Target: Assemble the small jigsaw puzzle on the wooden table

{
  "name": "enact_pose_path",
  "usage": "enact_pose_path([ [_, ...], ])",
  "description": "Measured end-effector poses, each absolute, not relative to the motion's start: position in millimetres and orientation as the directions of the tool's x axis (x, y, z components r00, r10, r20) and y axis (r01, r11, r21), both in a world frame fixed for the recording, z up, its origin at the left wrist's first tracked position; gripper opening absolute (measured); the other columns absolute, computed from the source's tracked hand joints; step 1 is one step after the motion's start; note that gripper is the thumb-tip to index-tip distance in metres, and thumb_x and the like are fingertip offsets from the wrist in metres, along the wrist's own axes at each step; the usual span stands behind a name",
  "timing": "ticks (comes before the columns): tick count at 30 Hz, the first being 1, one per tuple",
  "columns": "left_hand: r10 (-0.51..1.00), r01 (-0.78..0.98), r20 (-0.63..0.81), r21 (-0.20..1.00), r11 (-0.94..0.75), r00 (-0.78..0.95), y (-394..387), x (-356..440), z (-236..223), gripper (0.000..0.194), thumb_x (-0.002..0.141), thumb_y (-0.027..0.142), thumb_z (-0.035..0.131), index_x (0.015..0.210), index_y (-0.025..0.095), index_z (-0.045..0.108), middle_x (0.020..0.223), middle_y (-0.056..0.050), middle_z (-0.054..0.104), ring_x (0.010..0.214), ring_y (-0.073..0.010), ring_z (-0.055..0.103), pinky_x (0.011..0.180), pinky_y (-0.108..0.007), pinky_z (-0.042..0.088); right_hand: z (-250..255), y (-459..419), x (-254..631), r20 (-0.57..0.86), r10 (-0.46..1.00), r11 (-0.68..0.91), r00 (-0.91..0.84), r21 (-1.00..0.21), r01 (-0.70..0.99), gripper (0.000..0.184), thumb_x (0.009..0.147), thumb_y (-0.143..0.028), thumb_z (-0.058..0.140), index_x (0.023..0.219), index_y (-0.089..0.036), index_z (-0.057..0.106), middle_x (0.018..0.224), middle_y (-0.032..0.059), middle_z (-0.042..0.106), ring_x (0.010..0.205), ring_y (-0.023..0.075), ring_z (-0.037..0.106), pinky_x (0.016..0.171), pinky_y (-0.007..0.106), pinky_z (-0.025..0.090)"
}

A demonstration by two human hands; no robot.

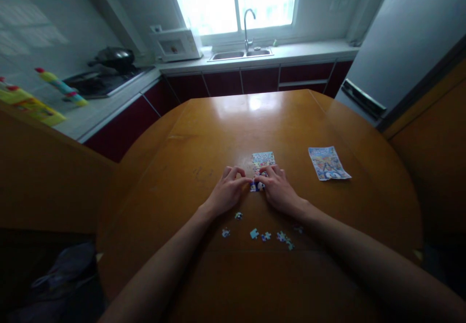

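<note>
A small, partly joined jigsaw puzzle (263, 160) lies on the round wooden table (204, 133). My left hand (226, 192) and my right hand (277, 187) rest at its near edge, fingers curled and fingertips meeting on the lowest pieces. Whether either hand pinches a piece is hidden by the fingers. Several loose puzzle pieces (265, 235) lie scattered on the table between my forearms, nearer to me.
A colourful printed picture sheet (328, 163) lies to the right of the puzzle. Beyond the table runs a kitchen counter with a sink (240, 55), a white appliance (176, 45) and a stove with a pan (112, 59). A fridge (396, 46) stands at right.
</note>
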State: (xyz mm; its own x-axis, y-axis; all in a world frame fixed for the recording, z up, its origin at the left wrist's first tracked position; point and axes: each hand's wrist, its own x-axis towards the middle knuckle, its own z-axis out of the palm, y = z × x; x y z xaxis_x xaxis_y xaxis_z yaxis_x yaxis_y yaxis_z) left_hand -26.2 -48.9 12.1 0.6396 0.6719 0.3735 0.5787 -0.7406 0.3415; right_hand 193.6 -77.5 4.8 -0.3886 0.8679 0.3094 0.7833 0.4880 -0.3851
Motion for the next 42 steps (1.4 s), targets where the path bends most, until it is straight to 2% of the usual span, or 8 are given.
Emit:
enact_pose_path([
  [8,0.697,0.612,0.342,0.334,-0.717,0.63,-48.0,-27.2,8.8,0.038,0.091,0.003,0.049,0.114,0.026,0.07,0.116,-0.008,0.054,0.109,-0.0249,0.044,0.097,-0.044,0.048,6.0,-77.1,192.1,0.291,0.888,0.457,-0.357,-0.462,0.76,0.044,0.084,0.001,0.049,0.11,-0.026,0.072,0.124,0.0103,0.06,0.12,0.0293,0.043,0.095,0.045,0.037],
  [13,0.722,0.599,0.319,0.406,-0.69,0.615,-49.4,-26.4,8.2,0.048,0.083,-0.004,0.046,0.116,0.024,0.066,0.117,-0.008,0.051,0.109,-0.024,0.044,0.101,-0.045,0.046,10.1,-72.4,193.9,0.365,0.911,0.388,-0.192,-0.601,0.699,0.044,0.083,0.002,0.044,0.106,-0.024,0.071,0.117,0.0092,0.062,0.113,0.026,0.048,0.092,0.042,0.041],
  [19,0.787,0.613,0.385,0.493,-0.617,0.482,-46.4,-26.6,6.7,0.047,0.079,-0.004,0.044,0.113,0.021,0.063,0.111,-0.006,0.051,0.109,-0.0227,0.046,0.101,-0.042,0.043,10.2,-69.1,199.4,0.456,0.888,0.385,-0.063,-0.66,0.646,0.036,0.086,-0.004,0.046,0.105,-0.022,0.07,0.108,0.0094,0.064,0.107,0.0266,0.051,0.092,0.043,0.043],
  [27,0.822,0.617,0.507,0.568,-0.544,0.258,-41.8,-30.4,8.9,0.035,0.081,-0.001,0.048,0.099,0.021,0.068,0.102,-0.005,0.055,0.103,-0.0223,0.05,0.095,-0.038,0.044,14.5,-86.2,184.7,0.526,0.809,0.573,-0.263,-0.605,0.553,0.017,0.088,-0.012,0.059,0.096,-0.021,0.071,0.101,0.0083,0.063,0.103,0.0249,0.052,0.094,0.043,0.044],
  [31,0.823,0.61,0.551,0.605,-0.511,0.142,-38.4,-35.3,10.0,0.033,0.08,-0.001,0.05,0.094,0.022,0.07,0.098,-0.004,0.057,0.1,-0.0221,0.052,0.091,-0.037,0.044,23.7,-110.9,166.5,0.42,0.77,0.63,-0.481,-0.618,0.47,0.009,0.09,-0.017,0.063,0.09,-0.021,0.071,0.094,0.0056,0.062,0.095,0.0213,0.051,0.089,0.037,0.044],
  [34,0.825,0.6,0.56,0.637,-0.484,0.071,-34.9,-38.8,8.9,0.032,0.08,-0.001,0.05,0.091,0.021,0.07,0.095,-0.004,0.057,0.096,-0.0215,0.053,0.088,-0.036,0.044,29.0,-124.8,153.0,0.316,0.707,0.676,-0.633,-0.564,0.474,0.009,0.09,-0.018,0.064,0.088,-0.021,0.072,0.095,0.0054,0.061,0.094,0.0206,0.049,0.087,0.035,0.041],
  [38,0.831,0.582,0.555,0.67,-0.461,0.019,-32.0,-41.4,7.3,0.032,0.079,-0.002,0.05,0.088,0.021,0.07,0.094,-0.003,0.057,0.094,-0.0211,0.053,0.087,-0.036,0.043,29.8,-127.4,138.5,0.234,0.636,0.739,-0.735,-0.459,0.493,0.012,0.092,-0.02,0.064,0.087,-0.023,0.074,0.098,0.006,0.061,0.095,0.0212,0.045,0.086,0.036,0.036],
  [42,0.828,0.57,0.56,0.673,-0.472,0.025,-32.9,-42.0,8.5,0.031,0.078,-0.002,0.051,0.086,0.02,0.071,0.093,-0.004,0.056,0.094,-0.0211,0.053,0.087,-0.035,0.043,25.5,-121.3,128.7,0.199,0.593,0.764,-0.78,-0.444,0.468,0.011,0.091,-0.021,0.067,0.093,-0.027,0.076,0.101,0.0047,0.062,0.098,0.0218,0.044,0.086,0.036,0.033],
])
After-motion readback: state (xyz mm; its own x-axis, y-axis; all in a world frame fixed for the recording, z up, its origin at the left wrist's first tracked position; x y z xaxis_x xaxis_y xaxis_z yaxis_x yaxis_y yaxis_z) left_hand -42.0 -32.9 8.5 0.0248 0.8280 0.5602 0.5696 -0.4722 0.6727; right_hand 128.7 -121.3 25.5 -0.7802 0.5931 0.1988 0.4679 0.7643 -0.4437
